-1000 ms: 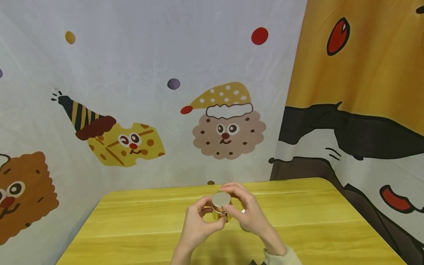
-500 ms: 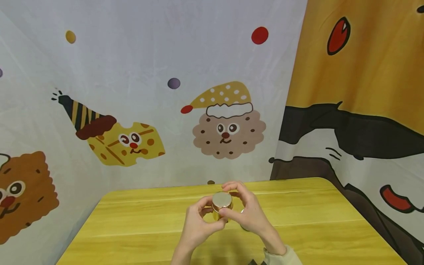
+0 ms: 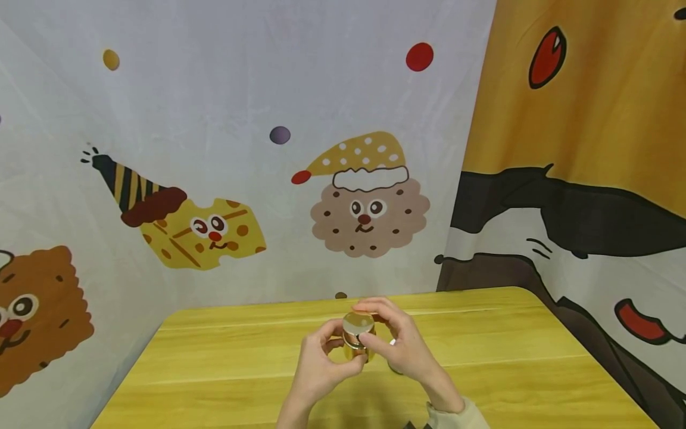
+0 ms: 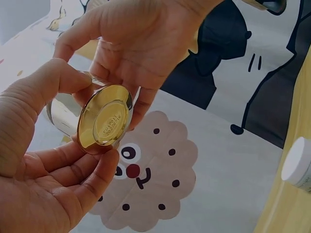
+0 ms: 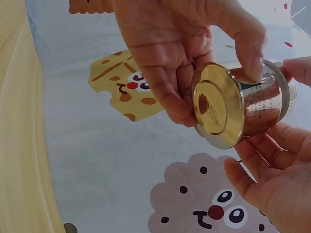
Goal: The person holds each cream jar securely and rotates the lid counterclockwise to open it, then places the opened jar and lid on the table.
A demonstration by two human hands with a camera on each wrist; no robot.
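A shiny gold cosmetic jar (image 3: 358, 339) is held in the air above the table, between both hands. My left hand (image 3: 323, 361) grips its lower part, thumb in front and fingers behind. On the upper end, my right hand (image 3: 399, 339) pinches the lid (image 3: 359, 322) with thumb and fingers. The left wrist view shows the gold underside (image 4: 106, 119), with small printed characters. In the right wrist view, the left thumb (image 5: 253, 65) presses the jar's side, where more print shows. The right hand (image 5: 279, 170) is at the jar's other end.
Behind the right hand, a white-capped container (image 3: 395, 360) stands on the table, mostly hidden; its white cap (image 4: 296, 160) shows at the left wrist view's right edge. The yellow wood-grain table (image 3: 225, 369) ends at a cartoon-printed curtain (image 3: 225, 119).
My right thumb moved left across the lid's front, then back right, while the right fingers shifted slightly along its far rim. My left hand stayed nearly still around the jar.
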